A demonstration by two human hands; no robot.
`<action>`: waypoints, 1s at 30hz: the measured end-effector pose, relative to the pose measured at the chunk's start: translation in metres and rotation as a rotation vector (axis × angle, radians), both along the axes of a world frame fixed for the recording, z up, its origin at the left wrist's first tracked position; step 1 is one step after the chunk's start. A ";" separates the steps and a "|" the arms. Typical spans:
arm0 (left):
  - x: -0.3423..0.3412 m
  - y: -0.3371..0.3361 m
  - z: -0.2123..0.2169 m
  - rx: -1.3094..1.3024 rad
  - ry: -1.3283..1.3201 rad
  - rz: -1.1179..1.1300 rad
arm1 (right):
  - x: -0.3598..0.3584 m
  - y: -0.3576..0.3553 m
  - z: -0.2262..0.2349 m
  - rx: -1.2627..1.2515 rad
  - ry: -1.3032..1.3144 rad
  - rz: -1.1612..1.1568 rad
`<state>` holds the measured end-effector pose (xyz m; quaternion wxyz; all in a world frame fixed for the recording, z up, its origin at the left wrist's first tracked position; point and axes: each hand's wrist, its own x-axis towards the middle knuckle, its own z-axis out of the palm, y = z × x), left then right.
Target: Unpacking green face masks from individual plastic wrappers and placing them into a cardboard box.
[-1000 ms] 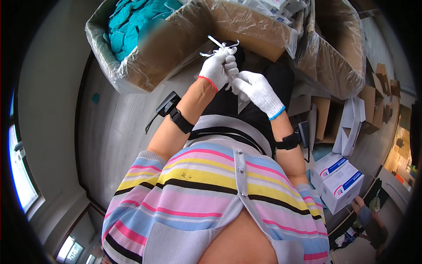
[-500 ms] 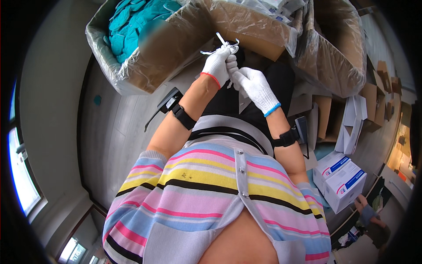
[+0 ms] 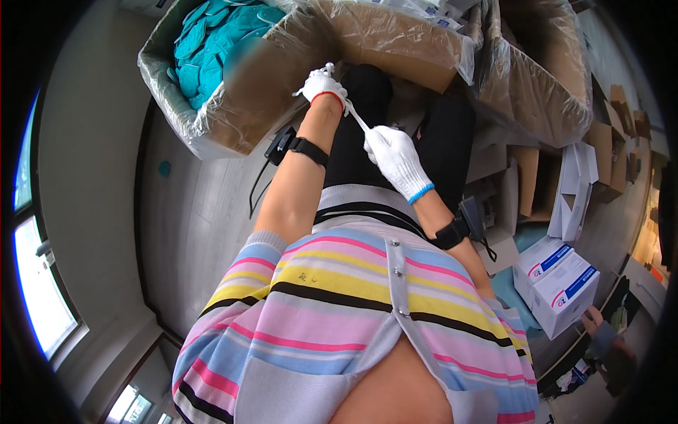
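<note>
My left hand (image 3: pixel 324 86), in a white knit glove with a red cuff, is closed round a bunch of thin white cords. Loose loops poke out above its fingers, beside the teal-filled carton. From this hand a white cord (image 3: pixel 357 116) runs taut down to my right hand (image 3: pixel 394 157), gloved in white with a blue cuff. Its fingers are pinched on the cord's end, over my dark-trousered lap. What the cords belong to is hidden by the gloves.
A plastic-lined carton (image 3: pixel 247 106) of teal pads (image 3: pixel 219 53) stands far left. Two more lined cartons, one with white packets, stand ahead and far right. White boxes (image 3: pixel 556 286) and open cardboard boxes (image 3: pixel 533 180) lie at right. A person's arm shows lower right.
My hands were together and have parted. The left went left toward the teal pads' carton, the right moved slightly down, and the white cord now stretches between them.
</note>
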<state>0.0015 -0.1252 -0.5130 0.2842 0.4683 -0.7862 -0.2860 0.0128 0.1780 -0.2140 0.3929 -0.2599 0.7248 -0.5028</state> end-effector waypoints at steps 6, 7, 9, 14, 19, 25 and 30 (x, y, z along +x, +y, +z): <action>-0.021 -0.007 0.083 -0.469 -0.503 -0.706 | -0.012 0.102 0.006 -0.038 -0.432 -0.358; -0.031 0.031 0.162 -0.927 -0.767 -0.944 | -0.018 0.117 0.021 0.048 -0.513 -0.429; -0.008 0.024 0.232 -1.477 -1.110 -0.898 | -0.021 0.118 0.003 -0.199 -0.688 -0.461; -0.010 0.070 0.292 -3.595 -2.132 0.069 | -0.046 0.061 -0.003 -0.303 -0.831 -0.295; -0.017 0.102 0.298 -3.507 -1.987 0.360 | -0.046 0.007 0.021 -0.292 -0.782 -0.135; -0.020 0.126 0.297 -3.891 -1.983 0.358 | -0.045 -0.019 0.014 -0.245 -0.248 -0.121; -0.028 0.131 0.278 -4.192 -2.138 0.009 | -0.034 -0.012 -0.007 -0.212 -0.431 -0.242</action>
